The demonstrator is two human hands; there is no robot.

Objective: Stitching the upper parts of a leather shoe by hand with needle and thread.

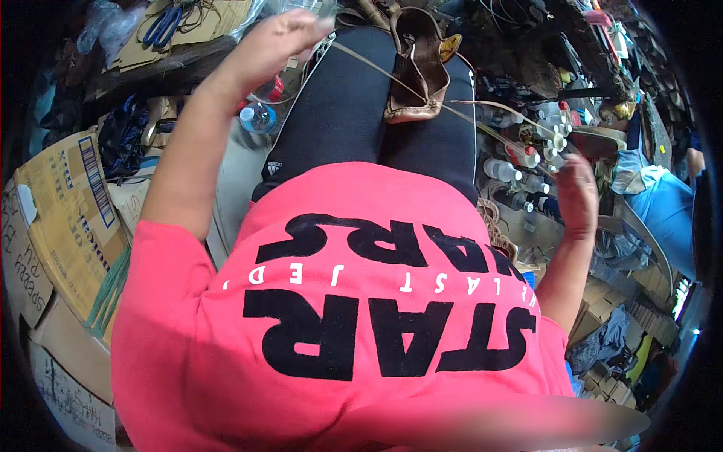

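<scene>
A brown leather shoe (416, 94) rests between my thighs, its opening facing up and its tongue folded out to the right. Pale cord (369, 63) runs from a stitching spot on the shoe's near end out to both sides. At the upper left, my left hand (282, 44) is raised with its fingers closed on one cord end. My right hand (578, 194), low on the right, has curled fingers around the other side of the cord. That stretch looks nearly straight. Another strand of it arcs above the bottles. Both hands are away from the shoe.
Several plastic bottles (521, 155) crowd the floor right of my legs. Another bottle (258, 118) stands left of my knee. Blue-handled scissors (163, 29) lie on cardboard at the upper left. Cardboard boxes (71, 200) line the left side. A person in blue (666, 211) is at the right.
</scene>
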